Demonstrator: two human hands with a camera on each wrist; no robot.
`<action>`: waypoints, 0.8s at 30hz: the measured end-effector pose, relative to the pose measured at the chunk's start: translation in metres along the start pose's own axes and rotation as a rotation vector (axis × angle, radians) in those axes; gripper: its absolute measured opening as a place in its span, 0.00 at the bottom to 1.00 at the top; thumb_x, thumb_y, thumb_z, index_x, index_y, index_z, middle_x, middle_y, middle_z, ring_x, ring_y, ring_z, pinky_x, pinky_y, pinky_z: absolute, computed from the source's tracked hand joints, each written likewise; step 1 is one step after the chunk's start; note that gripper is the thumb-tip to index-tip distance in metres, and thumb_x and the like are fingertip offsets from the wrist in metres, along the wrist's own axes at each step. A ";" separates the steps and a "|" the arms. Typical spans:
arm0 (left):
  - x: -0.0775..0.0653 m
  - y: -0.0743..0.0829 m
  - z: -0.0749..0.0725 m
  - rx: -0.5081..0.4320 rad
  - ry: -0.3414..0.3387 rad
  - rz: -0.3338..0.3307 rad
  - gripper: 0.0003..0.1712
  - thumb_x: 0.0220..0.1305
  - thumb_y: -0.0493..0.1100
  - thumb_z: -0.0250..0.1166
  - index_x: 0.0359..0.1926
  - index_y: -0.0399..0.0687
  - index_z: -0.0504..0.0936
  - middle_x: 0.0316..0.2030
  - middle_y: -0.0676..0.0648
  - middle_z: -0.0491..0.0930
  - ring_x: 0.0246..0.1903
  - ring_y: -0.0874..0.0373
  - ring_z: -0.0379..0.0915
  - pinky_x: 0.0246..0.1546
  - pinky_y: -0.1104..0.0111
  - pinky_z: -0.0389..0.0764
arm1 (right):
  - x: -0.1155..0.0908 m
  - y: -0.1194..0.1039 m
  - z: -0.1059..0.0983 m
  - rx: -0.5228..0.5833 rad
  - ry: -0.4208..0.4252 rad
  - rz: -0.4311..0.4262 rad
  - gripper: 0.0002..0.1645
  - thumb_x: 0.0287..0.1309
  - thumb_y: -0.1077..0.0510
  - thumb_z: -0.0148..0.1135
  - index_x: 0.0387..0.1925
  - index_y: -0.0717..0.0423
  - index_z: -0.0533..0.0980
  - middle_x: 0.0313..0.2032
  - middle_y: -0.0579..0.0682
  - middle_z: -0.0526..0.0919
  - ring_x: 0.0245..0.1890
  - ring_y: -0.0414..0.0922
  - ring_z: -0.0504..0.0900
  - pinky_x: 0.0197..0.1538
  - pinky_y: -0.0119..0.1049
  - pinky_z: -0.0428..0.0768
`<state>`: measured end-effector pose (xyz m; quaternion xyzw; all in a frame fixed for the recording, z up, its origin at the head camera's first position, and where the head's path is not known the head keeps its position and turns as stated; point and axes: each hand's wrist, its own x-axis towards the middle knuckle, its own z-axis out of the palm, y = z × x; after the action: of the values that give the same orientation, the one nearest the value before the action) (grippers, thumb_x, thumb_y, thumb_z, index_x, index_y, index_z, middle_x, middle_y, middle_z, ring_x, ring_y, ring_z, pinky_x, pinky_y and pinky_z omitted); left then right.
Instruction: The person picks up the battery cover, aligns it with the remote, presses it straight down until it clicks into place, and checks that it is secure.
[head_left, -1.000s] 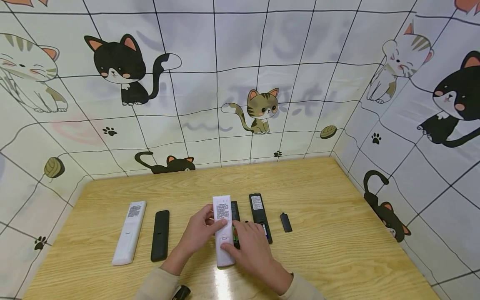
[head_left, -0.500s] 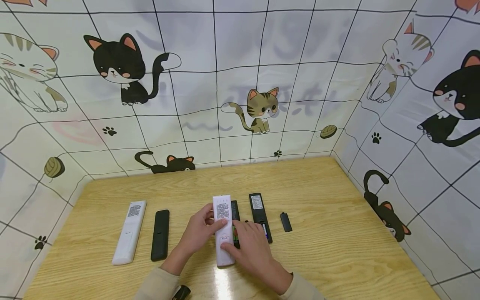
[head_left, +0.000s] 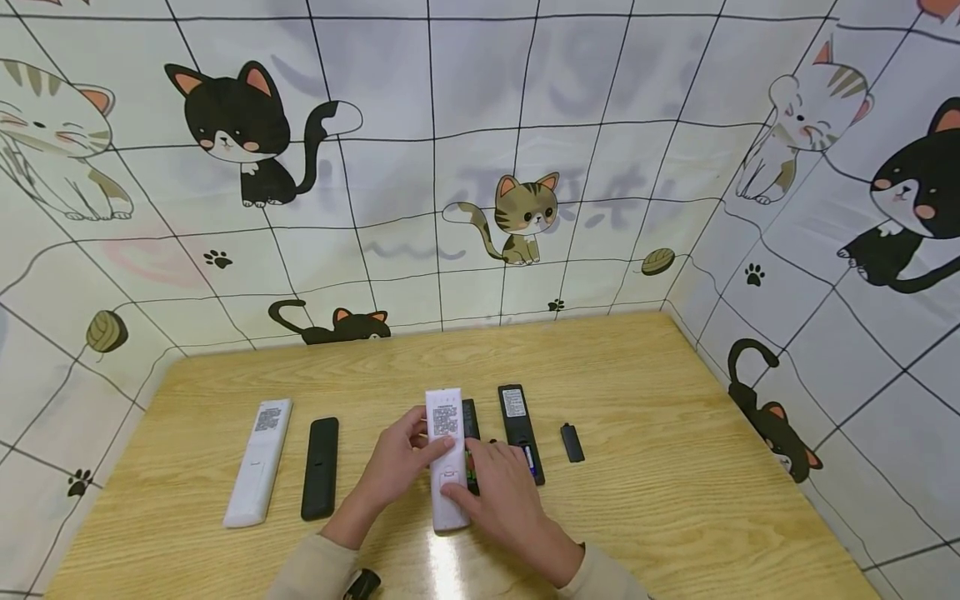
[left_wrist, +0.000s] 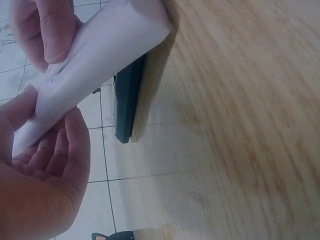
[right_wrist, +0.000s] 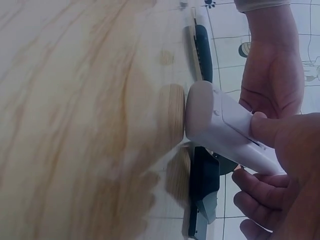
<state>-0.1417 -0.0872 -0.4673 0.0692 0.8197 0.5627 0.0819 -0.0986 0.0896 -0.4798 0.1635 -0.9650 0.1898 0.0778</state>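
Observation:
In the head view a white remote control (head_left: pixel 446 408) is held over the wooden table, its labelled back upward and its battery cover (head_left: pixel 449 482) near the lower end. My left hand (head_left: pixel 393 467) grips its left side, thumb across the back. My right hand (head_left: pixel 512 500) holds the lower right side, and its thumb (right_wrist: pixel 265 128) presses on the cover, as the right wrist view shows. The cover appears to sit in place. Partly hidden behind the right hand, a black remote (head_left: pixel 470 421) lies with something green in it. Beside it is another black remote (head_left: pixel 516 417) with its battery compartment open.
A small black battery cover (head_left: pixel 572 442) lies on the table (head_left: pixel 675 500) at the right. To the left are another white remote (head_left: pixel 257 467) and a black remote (head_left: pixel 320 468). Cat-printed cloth walls (head_left: pixel 390 192) enclose the table's back and sides.
Both hands keep the same hold on the white remote, with hardly any movement. The head view has shifted very slightly.

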 end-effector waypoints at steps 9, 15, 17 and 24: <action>0.000 0.001 0.001 0.034 0.014 0.005 0.24 0.61 0.46 0.69 0.57 0.55 0.76 0.40 0.50 0.86 0.34 0.58 0.77 0.30 0.71 0.76 | 0.002 -0.003 0.000 0.012 0.005 0.010 0.33 0.54 0.35 0.65 0.51 0.52 0.73 0.29 0.39 0.76 0.34 0.39 0.71 0.47 0.40 0.71; 0.000 0.001 0.001 0.039 0.018 0.002 0.24 0.61 0.46 0.69 0.58 0.55 0.76 0.39 0.50 0.86 0.33 0.59 0.77 0.30 0.71 0.76 | 0.003 -0.003 -0.001 0.052 -0.022 0.027 0.31 0.54 0.36 0.66 0.50 0.51 0.72 0.29 0.40 0.76 0.33 0.38 0.69 0.46 0.39 0.70; 0.000 0.001 0.001 0.041 0.018 0.002 0.24 0.61 0.46 0.69 0.58 0.55 0.76 0.39 0.50 0.86 0.34 0.59 0.77 0.31 0.71 0.76 | 0.004 -0.003 -0.001 0.069 -0.031 0.032 0.29 0.54 0.36 0.66 0.48 0.50 0.72 0.28 0.40 0.76 0.32 0.37 0.68 0.45 0.39 0.69; -0.001 0.000 0.001 0.030 0.022 0.003 0.24 0.60 0.46 0.69 0.58 0.55 0.76 0.39 0.51 0.86 0.34 0.59 0.77 0.31 0.71 0.76 | 0.009 0.000 -0.006 0.135 -0.071 0.032 0.27 0.52 0.38 0.69 0.45 0.51 0.75 0.26 0.38 0.75 0.28 0.34 0.66 0.41 0.34 0.64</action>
<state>-0.1404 -0.0863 -0.4674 0.0655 0.8288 0.5512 0.0707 -0.1067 0.0888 -0.4724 0.1597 -0.9547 0.2495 0.0293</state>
